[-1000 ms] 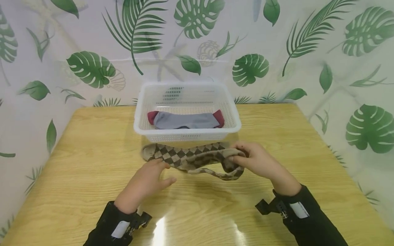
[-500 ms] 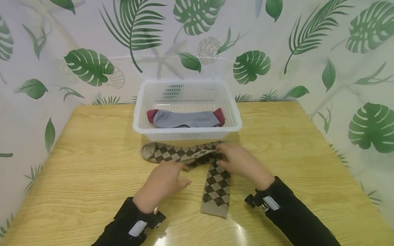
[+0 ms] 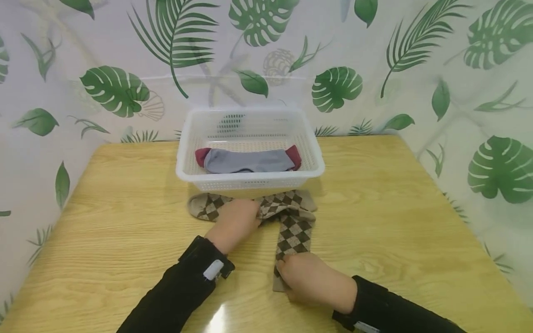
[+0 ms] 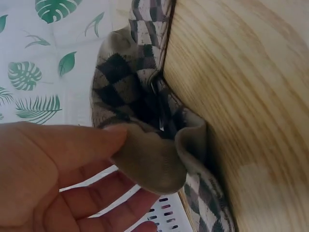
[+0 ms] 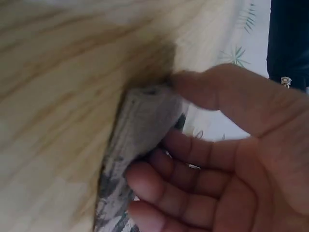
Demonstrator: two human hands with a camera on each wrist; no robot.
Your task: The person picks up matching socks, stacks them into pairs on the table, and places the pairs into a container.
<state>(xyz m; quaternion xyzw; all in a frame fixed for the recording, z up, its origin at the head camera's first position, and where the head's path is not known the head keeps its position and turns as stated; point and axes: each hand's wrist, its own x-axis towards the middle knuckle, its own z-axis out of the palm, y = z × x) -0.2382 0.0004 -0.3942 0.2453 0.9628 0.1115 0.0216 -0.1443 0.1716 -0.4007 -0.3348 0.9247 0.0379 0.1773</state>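
Two beige-and-brown argyle socks lie in front of the basket. One argyle sock [image 3: 207, 206] stretches sideways along the basket's front. Over it lies the other argyle sock [image 3: 294, 233], bent so that its leg part points toward me. My left hand [image 3: 236, 223] pinches the upper sock's plain beige end [image 4: 152, 164] between thumb and fingers, as the left wrist view shows. At the near end of the leg part is my right hand [image 3: 310, 280]. In the right wrist view its thumb and curled fingers hold the beige cuff [image 5: 152, 116].
A white perforated plastic basket [image 3: 250, 176] stands at the back of the wooden table [image 3: 374, 208]. Inside it lies a grey sock bundle [image 3: 249, 161] with dark red ends. A leaf-patterned cloth [image 3: 350, 41] hangs behind and at the sides.
The upper sock's leg part has come down toward me from its earlier loop. My right hand has moved from the bend to its near end, while my left hand has moved in and taken the beige end.
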